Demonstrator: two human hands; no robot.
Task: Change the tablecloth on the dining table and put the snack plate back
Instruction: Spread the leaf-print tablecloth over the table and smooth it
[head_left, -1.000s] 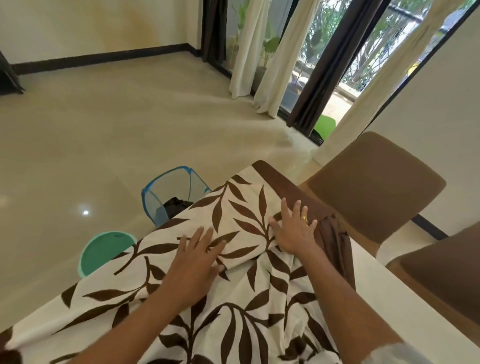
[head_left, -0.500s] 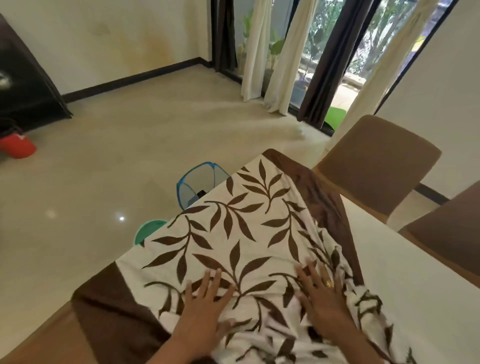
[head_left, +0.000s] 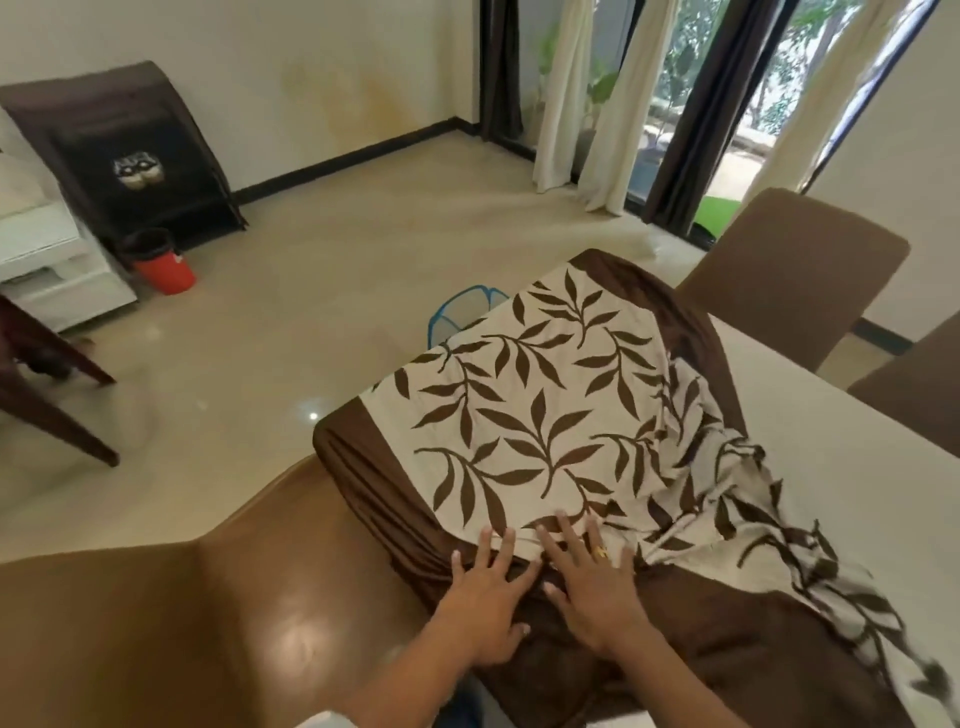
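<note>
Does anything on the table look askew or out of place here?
Yes: the leaf-print tablecloth lies crooked and crumpled along its right side, leaving the wooden table bare on the left. The left hand and right hand press flat on its brown border. Nothing looks spilled.

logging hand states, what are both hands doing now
Left hand: open, flat on the brown-bordered cream leaf-print tablecloth.
Right hand: open, flat on the same cloth.

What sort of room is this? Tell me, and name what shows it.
Most likely a home dining room. A large wooden table is half covered by a leaf-print tablecloth, a padded chair stands at its far side, and curtains hang at tall glass doors with greenery outside.
</note>
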